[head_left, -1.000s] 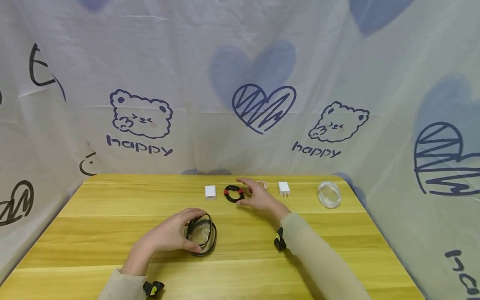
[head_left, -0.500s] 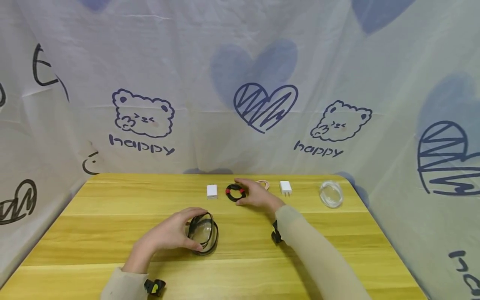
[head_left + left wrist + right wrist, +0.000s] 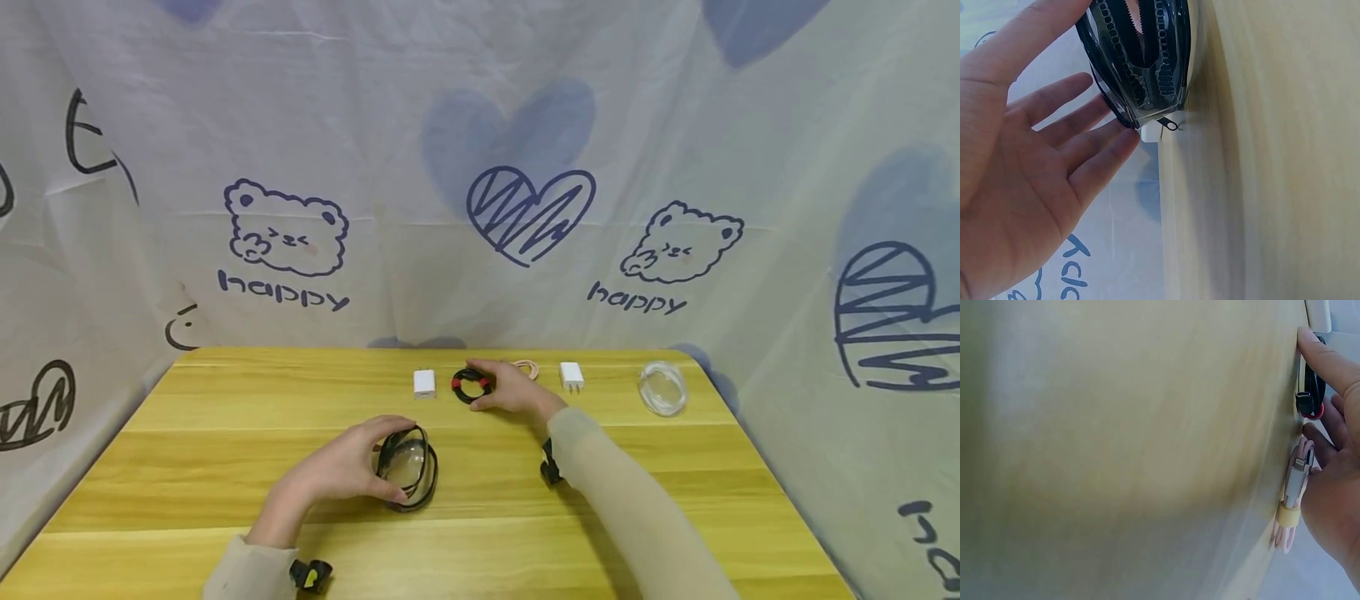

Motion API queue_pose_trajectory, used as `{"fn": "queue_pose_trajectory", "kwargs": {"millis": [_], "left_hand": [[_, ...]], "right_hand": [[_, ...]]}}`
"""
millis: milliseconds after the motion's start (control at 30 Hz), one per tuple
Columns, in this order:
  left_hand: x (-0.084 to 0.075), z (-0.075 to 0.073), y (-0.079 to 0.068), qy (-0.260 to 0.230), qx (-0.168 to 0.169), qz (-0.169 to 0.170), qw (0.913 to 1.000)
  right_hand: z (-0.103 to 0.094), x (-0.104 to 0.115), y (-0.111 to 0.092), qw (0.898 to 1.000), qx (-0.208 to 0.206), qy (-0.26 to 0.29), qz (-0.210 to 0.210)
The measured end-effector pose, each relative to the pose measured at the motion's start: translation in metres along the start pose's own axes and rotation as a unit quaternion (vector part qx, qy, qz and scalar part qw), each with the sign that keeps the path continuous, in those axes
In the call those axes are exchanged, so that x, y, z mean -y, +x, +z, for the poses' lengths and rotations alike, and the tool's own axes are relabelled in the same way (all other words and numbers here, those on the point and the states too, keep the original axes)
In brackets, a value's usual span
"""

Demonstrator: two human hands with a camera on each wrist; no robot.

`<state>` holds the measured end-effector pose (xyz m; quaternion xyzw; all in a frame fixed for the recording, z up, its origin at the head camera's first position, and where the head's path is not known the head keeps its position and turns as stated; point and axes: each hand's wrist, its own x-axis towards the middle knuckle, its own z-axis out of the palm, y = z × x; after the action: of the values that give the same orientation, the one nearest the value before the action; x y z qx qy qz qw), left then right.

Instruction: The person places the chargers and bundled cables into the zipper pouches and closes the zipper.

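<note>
In the head view, my left hand holds a clear pouch with black trim on its side at the table's middle, fingers above and thumb below. The left wrist view shows the pouch's black zipper parted, with a zipper pull at its end. Farther back, my right hand grips a coiled black cable with red ties, thumb at the near side and fingers at the far side. Close under that hand in the right wrist view is a pink cable bound by a yellow band.
A white charger lies left of the black cable. Another white charger, prongs toward me, and a coiled white cable lie to the right. The wooden table meets a printed cloth at its back edge.
My right hand has moved slightly left and closed in on the black cable's coil. The left hand and the pouch have stayed nearly still.
</note>
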<state>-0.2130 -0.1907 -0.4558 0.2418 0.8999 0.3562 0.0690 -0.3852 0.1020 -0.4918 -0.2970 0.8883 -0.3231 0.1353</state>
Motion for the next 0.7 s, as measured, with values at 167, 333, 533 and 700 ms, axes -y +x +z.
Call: {"fn": "queue_pose_trajectory", "kwargs": {"millis": [167, 333, 533, 700], "left_hand": [[0.001, 0.001, 0.0, 0.0, 0.001, 0.003, 1.0], [0.001, 0.0, 0.001, 0.0, -0.005, -0.001, 1.0], [0.0, 0.001, 0.001, 0.011, -0.013, -0.003, 0.9999], [-0.001, 0.001, 0.001, 0.013, -0.014, -0.006, 0.9998]], "right_hand": [[0.002, 0.001, -0.003, 1.0, -0.021, -0.002, 0.002], [0.003, 0.008, -0.008, 0.998, -0.049, -0.035, -0.023], [0.006, 0.014, -0.015, 0.995, -0.06, -0.07, -0.031], [0.011, 0.018, -0.021, 0.995, -0.066, -0.076, -0.019]]}}
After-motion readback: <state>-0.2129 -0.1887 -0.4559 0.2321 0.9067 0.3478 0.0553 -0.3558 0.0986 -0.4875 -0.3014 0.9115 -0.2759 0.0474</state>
